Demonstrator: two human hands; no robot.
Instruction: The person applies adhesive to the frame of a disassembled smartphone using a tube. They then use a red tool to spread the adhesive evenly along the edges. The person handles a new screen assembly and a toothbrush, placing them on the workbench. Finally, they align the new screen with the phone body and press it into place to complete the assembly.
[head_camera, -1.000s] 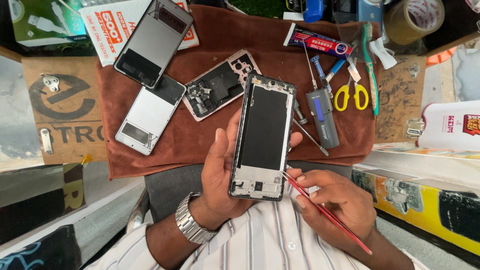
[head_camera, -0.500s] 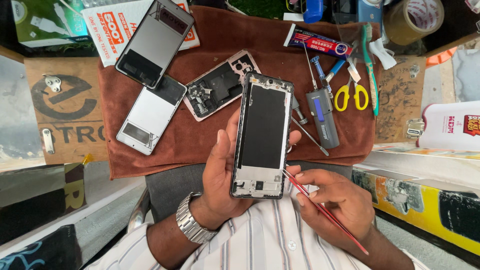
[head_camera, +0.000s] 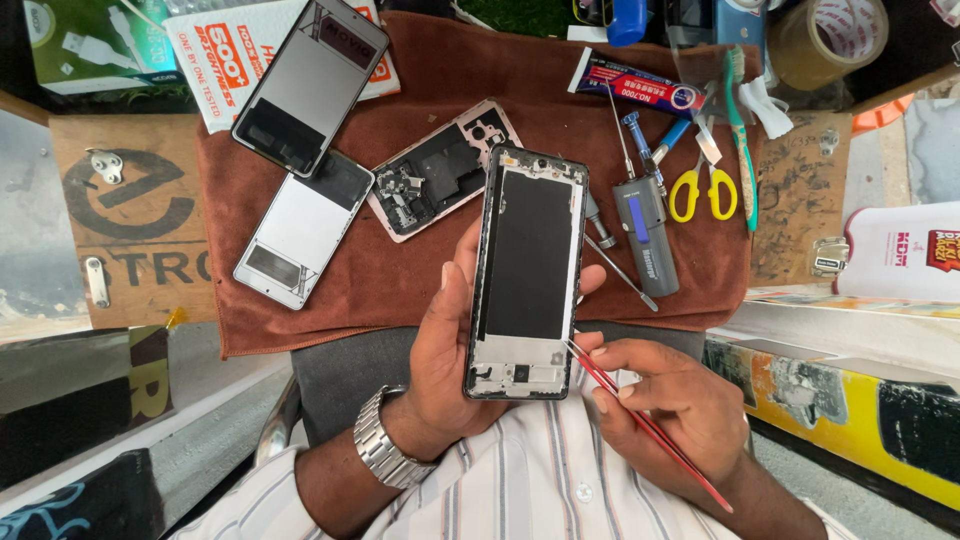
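The opened phone (head_camera: 528, 272) is black, the tweezers (head_camera: 648, 425) red, the cloth (head_camera: 400, 290) brown, the scissors (head_camera: 703, 190) have yellow handles.

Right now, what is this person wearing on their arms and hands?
Both hands are bare, with no gloves or rings visible. The left hand has a silver metal link watch at the wrist. The right hand shows nothing worn. A white shirt with thin dark stripes covers the body; its sleeves end above the forearms.

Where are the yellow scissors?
In the head view, the yellow scissors lie at the right end of the brown cloth, between the grey tool and the green toothbrush.
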